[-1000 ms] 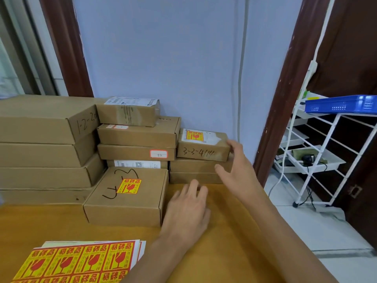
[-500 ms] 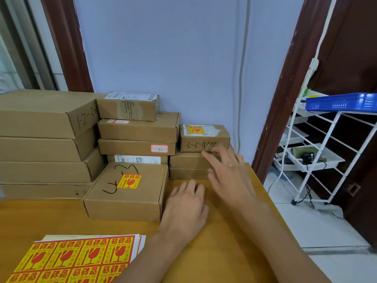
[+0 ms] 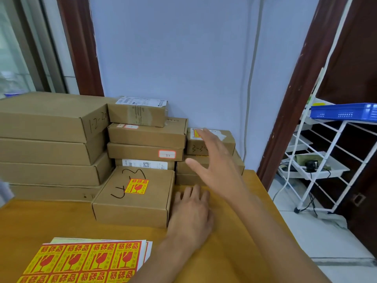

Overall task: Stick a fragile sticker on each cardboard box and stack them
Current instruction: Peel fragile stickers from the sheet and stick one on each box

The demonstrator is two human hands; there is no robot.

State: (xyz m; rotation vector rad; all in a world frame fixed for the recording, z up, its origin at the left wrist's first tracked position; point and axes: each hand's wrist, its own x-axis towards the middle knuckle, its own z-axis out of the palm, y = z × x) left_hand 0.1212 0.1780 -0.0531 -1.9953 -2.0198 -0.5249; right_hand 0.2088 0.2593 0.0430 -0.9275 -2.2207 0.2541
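From the head camera I see my left hand [image 3: 190,211] lying flat on the wooden table [image 3: 234,252], fingers straight and relaxed, holding nothing, its edge right against the side of the near cardboard box [image 3: 134,199]. That box sits on the table in front of the stacks and already wears a yellow-and-red fragile sticker [image 3: 136,186] on its lid beside some black marker scrawl. My right hand [image 3: 216,162] is raised with fingers spread, gripping nothing, in front of the small box [image 3: 224,139] that tops the right-hand stack [image 3: 238,166] against the wall; a bit of yellow sticker shows on that box's lid behind my fingertips, and I cannot tell whether they touch it. The sheet of fragile stickers [image 3: 87,262] lies at the table's near edge. Left of centre stand taller stacks of boxes [image 3: 51,139]. A white wire rack [image 3: 326,160] carrying a blue tray [image 3: 342,112] stands on the floor to the right.
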